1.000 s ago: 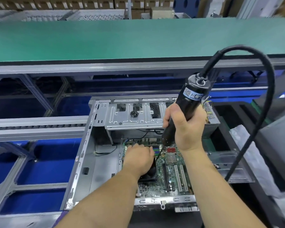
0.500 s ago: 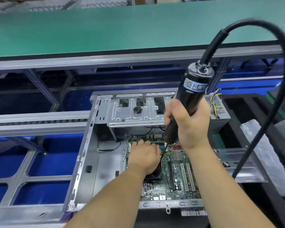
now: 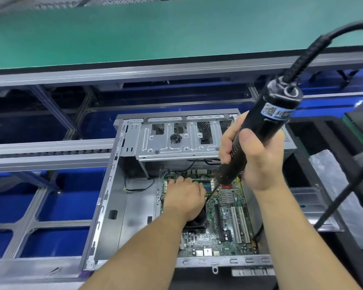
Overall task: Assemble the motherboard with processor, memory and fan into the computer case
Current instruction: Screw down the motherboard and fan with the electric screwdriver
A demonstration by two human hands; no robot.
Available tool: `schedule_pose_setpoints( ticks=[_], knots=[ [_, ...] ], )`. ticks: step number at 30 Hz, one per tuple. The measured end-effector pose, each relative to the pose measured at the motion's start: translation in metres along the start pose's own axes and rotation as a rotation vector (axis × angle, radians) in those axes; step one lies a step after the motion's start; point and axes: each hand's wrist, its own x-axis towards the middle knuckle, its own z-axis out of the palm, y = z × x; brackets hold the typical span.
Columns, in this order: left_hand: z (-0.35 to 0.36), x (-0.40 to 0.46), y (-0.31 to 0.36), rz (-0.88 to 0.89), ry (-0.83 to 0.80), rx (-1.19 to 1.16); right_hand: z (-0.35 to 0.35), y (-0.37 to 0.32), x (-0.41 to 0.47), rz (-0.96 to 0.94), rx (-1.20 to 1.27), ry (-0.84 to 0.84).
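Two hands inside open grey sheet-metal case (image 3: 105,206). Green motherboard (image 3: 224,227) flat on case floor. Left hand (image 3: 183,198) palm-down over black square fan (image 3: 197,221), fingers together, flat. Right hand (image 3: 254,155) wraps black cylindrical screwdriver (image 3: 266,126); thin bit tip beside left knuckles.

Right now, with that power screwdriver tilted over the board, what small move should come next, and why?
Probably press the bit down and drive: the right hand grips the electric screwdriver, its tip sits beside the fan, and the left hand rests on the fan.
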Motion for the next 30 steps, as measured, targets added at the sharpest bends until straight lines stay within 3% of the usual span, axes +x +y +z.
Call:
schedule_pose_setpoints(
  ticks=[3, 7, 30],
  knots=[
    [-0.001, -0.001, 0.001, -0.004, 0.009, 0.004, 0.01, 0.006, -0.002, -0.002, -0.137, 0.042],
    [-0.003, -0.001, 0.003, -0.017, 0.019, -0.019, 0.026, 0.011, 0.001, 0.039, -0.194, -0.077],
    [0.004, 0.002, 0.002, 0.025, 0.048, 0.025, 0.012, 0.01, -0.002, 0.017, -0.108, -0.017]
  ],
)
